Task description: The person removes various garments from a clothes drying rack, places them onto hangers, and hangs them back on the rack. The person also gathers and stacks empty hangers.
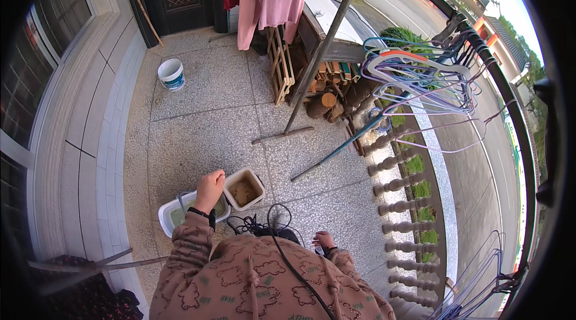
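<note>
My left hand [212, 188], with a dark band at the wrist, is raised over the space between two plastic tubs. Its fingers are curled together, and no object shows in them. Below the forearm is a white oblong tub [165, 222] holding cloudy greenish liquid. A grey handle-like piece [181, 203] leans on its far rim. Beside it, a deeper off-white tub [231, 198] has murky brown contents. My right hand [325, 240] hangs low at my right side, away from both tubs. Its fingers are partly bent; whether it holds the small whitish thing near the palm is unclear.
Black cable [245, 224] lies coiled before me. A white bucket [171, 74] stands farther off. Near the stone balustrade [400, 207], a blue pole [346, 142] slants to the floor. Hangers [418, 77] hang from a rail; stacked logs [321, 106] sit beside a metal stand [310, 72].
</note>
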Tool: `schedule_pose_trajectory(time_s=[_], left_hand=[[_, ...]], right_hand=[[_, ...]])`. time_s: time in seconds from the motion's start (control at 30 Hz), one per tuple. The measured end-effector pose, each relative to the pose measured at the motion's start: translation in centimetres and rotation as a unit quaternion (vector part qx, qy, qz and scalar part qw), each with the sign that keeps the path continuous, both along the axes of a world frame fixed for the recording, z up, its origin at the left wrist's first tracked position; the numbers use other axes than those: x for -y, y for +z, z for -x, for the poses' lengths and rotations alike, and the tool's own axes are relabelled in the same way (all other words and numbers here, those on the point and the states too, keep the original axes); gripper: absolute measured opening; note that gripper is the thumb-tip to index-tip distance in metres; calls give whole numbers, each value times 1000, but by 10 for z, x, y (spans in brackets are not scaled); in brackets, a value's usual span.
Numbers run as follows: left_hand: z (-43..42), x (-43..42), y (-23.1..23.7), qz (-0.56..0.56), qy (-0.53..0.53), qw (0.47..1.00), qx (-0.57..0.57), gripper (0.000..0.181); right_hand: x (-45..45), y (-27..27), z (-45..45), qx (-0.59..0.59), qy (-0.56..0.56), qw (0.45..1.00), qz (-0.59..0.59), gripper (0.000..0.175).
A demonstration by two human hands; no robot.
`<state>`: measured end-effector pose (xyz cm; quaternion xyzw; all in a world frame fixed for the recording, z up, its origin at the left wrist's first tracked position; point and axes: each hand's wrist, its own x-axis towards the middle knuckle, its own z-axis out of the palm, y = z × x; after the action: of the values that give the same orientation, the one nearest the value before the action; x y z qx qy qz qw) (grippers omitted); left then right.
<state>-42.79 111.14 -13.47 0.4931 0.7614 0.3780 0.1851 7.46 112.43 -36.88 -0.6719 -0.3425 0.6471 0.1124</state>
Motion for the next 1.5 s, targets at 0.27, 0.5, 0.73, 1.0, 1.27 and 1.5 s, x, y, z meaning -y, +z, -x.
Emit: schedule_pose_trajectory(time_s=[0.27, 0.5, 0.73, 1.0, 1.27, 1.5], left_hand=[[4, -95, 14, -40, 129, 991, -8, 17], [14, -116, 27, -73, 189, 979, 5, 16], [29, -169, 36, -54, 130, 990, 15, 16], [118, -320, 28, -60, 52, 997, 16, 15], [354, -398, -3, -34, 68, 996, 39, 17], [453, -432, -17, 30, 77, 994, 74, 18]], right_hand=[[-109, 8, -40, 21, 28, 999, 7, 21], [-216, -14, -75, 25, 19, 999, -12, 29], [-266, -6, 6, -60, 74, 995, 7, 33], [-334, 11, 68, -40, 6, 999, -17, 31], [-449, -30, 281, 153, 452, 861, -177, 30], [-600, 84, 590, -148, 267, 932, -195, 31]])
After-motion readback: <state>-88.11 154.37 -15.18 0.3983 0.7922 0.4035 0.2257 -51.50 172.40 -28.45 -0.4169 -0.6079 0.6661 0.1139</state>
